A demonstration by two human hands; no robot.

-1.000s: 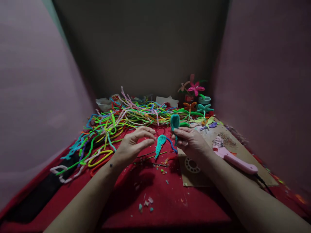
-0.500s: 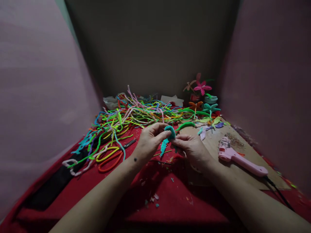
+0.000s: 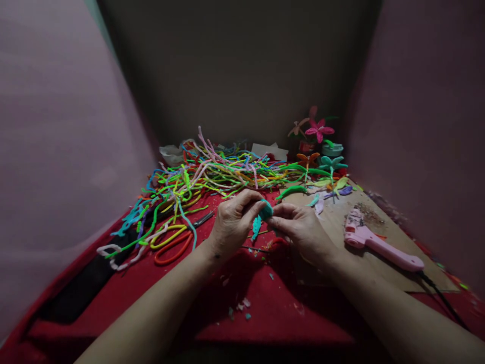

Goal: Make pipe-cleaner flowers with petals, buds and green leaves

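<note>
Between my two hands is a small teal fuzzy piece [image 3: 267, 209], rounded and seemingly made of pipe cleaner. My left hand [image 3: 237, 215] pinches it from the left between thumb and fingers. From the other side, the fingertips of my right hand [image 3: 297, 225] close on its right edge. Just below, a teal leaf-shaped pipe-cleaner piece [image 3: 256, 228] lies on the red cloth [image 3: 235, 288]. Behind my right hand a green curved pipe-cleaner piece [image 3: 291, 191] rests at the edge of the brown board [image 3: 326, 263].
A heap of colourful pipe cleaners [image 3: 223, 174] spreads along the back. Scissors [image 3: 172, 245] with yellow and red handles lie left of my hands. On the board sits a pink glue gun [image 3: 386, 250], its cord trailing right. Pipe-cleaner flowers [image 3: 320, 130] stand at the back right.
Both hands still hold the teal piece, which is turned slightly and more covered by my fingers. The whole view has shifted a little.
</note>
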